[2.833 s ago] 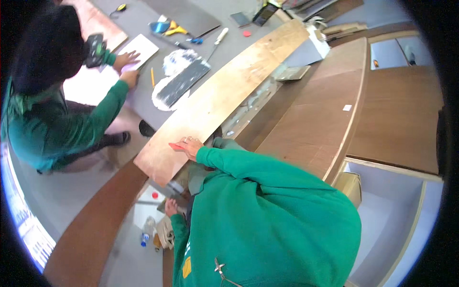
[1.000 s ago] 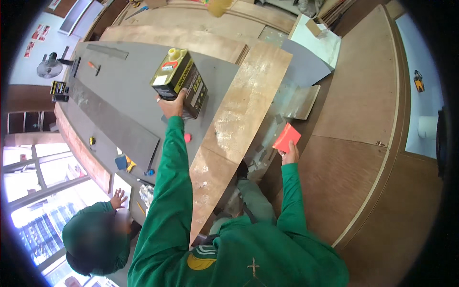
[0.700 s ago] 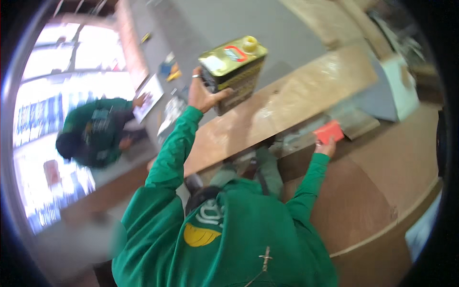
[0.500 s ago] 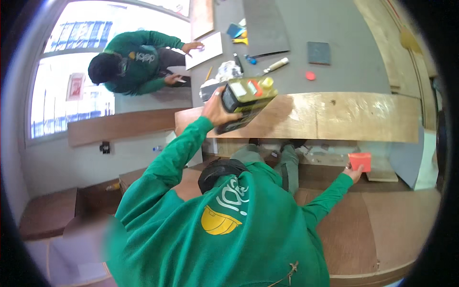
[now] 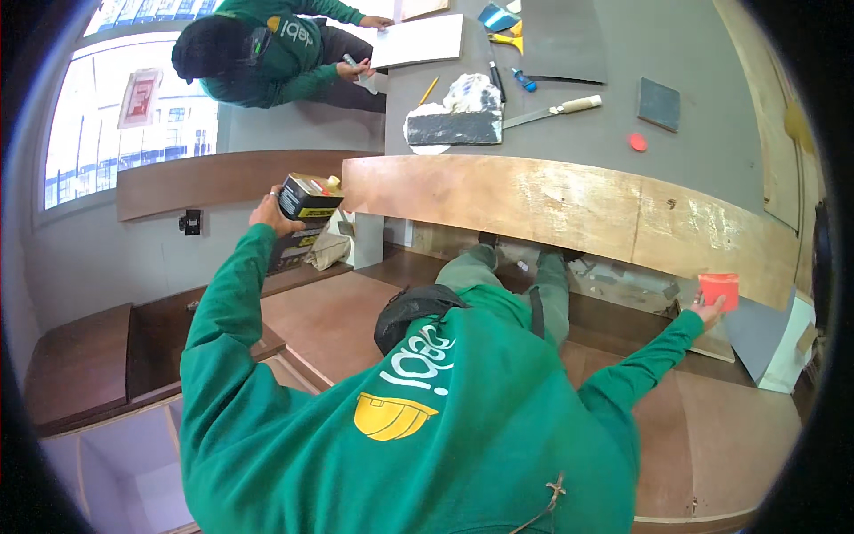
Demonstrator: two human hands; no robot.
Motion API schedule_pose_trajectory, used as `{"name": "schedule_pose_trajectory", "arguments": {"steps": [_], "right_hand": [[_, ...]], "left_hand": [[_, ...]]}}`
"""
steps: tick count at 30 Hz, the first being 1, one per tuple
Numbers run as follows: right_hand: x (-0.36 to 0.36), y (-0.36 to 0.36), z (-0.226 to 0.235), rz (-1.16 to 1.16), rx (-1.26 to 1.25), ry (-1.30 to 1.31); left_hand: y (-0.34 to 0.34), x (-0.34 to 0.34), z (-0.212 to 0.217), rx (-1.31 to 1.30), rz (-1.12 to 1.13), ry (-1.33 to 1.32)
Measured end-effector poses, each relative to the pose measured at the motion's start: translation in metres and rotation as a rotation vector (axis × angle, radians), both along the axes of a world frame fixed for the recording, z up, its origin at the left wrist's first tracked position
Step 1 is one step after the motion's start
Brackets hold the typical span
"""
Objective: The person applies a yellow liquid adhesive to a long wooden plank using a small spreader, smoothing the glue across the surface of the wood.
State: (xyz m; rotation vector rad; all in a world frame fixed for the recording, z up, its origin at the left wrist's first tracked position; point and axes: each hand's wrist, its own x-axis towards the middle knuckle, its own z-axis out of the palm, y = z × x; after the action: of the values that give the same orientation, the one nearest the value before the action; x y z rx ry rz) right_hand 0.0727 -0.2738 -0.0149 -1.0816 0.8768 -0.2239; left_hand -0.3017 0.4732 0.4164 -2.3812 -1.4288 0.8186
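Note:
My left hand (image 5: 277, 216) grips a dark rectangular metal can (image 5: 302, 214) by its side. The can has a gold-edged top and a pale cap, and it is off to the left, beyond the end of the long varnished plank (image 5: 498, 196). In my right hand (image 5: 709, 311), thumb and fingers close on a flat red square piece (image 5: 719, 290), held out at the right by the plank's near edge. Whether anything supports the can from below I cannot make out.
On the grey tabletop (image 5: 569, 138) are a dark block (image 5: 455, 127) over crumpled white material, a wooden-handled blade (image 5: 578, 104), a red disc (image 5: 637, 141) and a grey square (image 5: 659, 104). A co-worker (image 5: 276, 62) at the far left handles a white panel (image 5: 418, 42). Brown cloth (image 5: 327, 251) lies below the can.
My left hand has carried the can off the plank, left and slightly down in view. My right hand still holds the red piece. The view has shifted, and the co-worker's lower hand has moved toward the panel.

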Motion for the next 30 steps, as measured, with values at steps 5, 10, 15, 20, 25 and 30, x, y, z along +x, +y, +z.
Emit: {"name": "schedule_pose_trajectory", "arguments": {"steps": [5, 10, 15, 20, 25, 30], "right_hand": [[0.013, 0.085, 0.042, 0.149, -0.019, -0.069], [-0.007, 0.151, 0.053, 0.221, 0.031, -0.108], [-0.058, 0.219, 0.069, 0.235, -0.043, -0.109], [-0.121, 0.278, 0.06, 0.177, -0.043, -0.048], [-0.179, 0.34, 0.046, 0.175, 0.0, -0.04], [-0.201, 0.398, 0.061, 0.139, 0.021, -0.038]], "left_hand": [[0.055, -0.032, 0.005, 0.038, 0.026, 0.101], [0.119, -0.052, -0.015, -0.039, 0.016, 0.175], [0.175, -0.081, -0.054, -0.126, -0.003, 0.245], [0.219, -0.102, -0.082, -0.241, -0.021, 0.249], [0.26, -0.108, -0.094, -0.323, -0.034, 0.279], [0.281, -0.103, -0.093, -0.37, -0.107, 0.324]]}}
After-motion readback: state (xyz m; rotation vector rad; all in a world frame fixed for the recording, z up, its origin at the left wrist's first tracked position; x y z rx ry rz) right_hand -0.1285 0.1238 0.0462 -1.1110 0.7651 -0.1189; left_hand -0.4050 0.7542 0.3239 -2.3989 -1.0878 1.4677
